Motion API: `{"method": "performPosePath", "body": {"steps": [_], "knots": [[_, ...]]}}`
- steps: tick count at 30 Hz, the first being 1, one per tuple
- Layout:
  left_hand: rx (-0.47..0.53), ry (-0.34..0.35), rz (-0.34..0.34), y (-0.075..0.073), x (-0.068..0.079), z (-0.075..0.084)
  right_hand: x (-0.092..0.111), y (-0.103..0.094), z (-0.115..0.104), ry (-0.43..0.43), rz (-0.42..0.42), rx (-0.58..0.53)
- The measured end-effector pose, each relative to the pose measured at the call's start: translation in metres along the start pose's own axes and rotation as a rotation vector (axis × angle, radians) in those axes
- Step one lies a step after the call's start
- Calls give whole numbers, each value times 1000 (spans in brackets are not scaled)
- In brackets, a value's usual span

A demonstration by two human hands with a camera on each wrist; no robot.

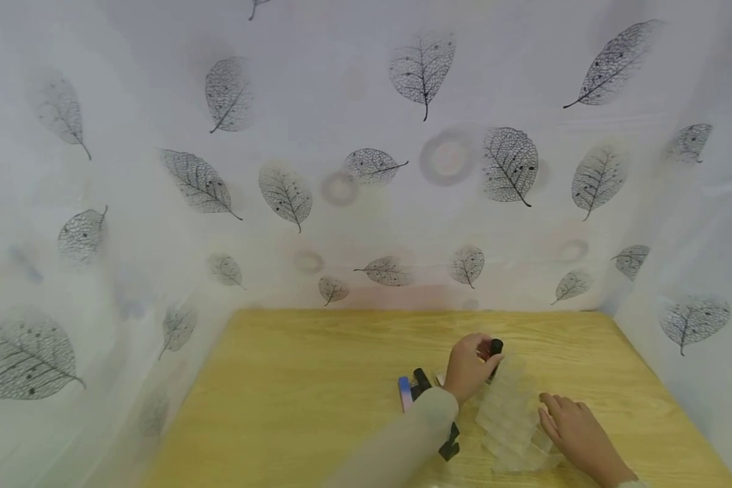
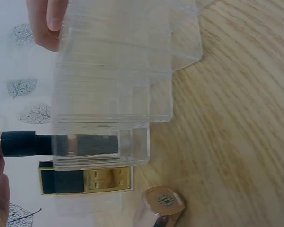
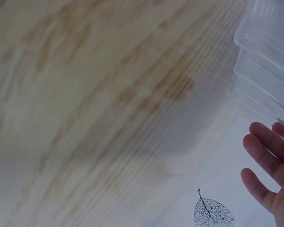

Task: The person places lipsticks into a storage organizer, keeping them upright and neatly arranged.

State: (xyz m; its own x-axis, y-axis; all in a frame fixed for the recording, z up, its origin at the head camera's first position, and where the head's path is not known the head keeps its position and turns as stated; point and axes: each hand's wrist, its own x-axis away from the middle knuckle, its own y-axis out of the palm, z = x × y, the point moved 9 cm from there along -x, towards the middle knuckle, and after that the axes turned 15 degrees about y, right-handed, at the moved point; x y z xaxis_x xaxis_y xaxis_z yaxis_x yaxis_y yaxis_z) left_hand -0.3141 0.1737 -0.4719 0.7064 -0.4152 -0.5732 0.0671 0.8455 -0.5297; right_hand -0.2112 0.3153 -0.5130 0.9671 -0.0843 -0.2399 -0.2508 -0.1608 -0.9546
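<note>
My left hand [image 1: 468,369] pinches a black lipstick tube [image 1: 495,352] by its upper part, at the far left corner of a clear stepped organizer [image 1: 509,427]. In the left wrist view, the tube [image 2: 20,143] has a thin rose-gold band, and its lower part shows through the wall of the organizer's end compartment [image 2: 141,146]. My right hand [image 1: 579,434] is beside the organizer's right side, fingers loosely bent and holding nothing. Its fingertips [image 3: 258,128] are right at the organizer's edge in the right wrist view.
A black-and-gold lipstick [image 2: 106,180] stands alongside the end compartment. Close by is a tube with a rose-gold, labelled end [image 2: 164,200]. Left of the organizer lie a blue-and-pink item [image 1: 405,394] and several black pieces [image 1: 449,444] on the wooden table [image 1: 293,379]. Leaf-patterned sheeting [image 1: 366,224] surrounds the table.
</note>
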Motion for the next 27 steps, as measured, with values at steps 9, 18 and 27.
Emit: {"method": "performPosePath", "body": {"steps": [9, 18, 27], "knots": [[-16, -47, 76, 6, 12, -11, -1, 3, 3, 11, 0, -9], [-54, -36, 137, 14, 24, -12, 0, 5, 4, 10, 0, -7], [-228, -60, 220, 10, 32, -11, 1, 6, 4, 24, -14, -2]]}}
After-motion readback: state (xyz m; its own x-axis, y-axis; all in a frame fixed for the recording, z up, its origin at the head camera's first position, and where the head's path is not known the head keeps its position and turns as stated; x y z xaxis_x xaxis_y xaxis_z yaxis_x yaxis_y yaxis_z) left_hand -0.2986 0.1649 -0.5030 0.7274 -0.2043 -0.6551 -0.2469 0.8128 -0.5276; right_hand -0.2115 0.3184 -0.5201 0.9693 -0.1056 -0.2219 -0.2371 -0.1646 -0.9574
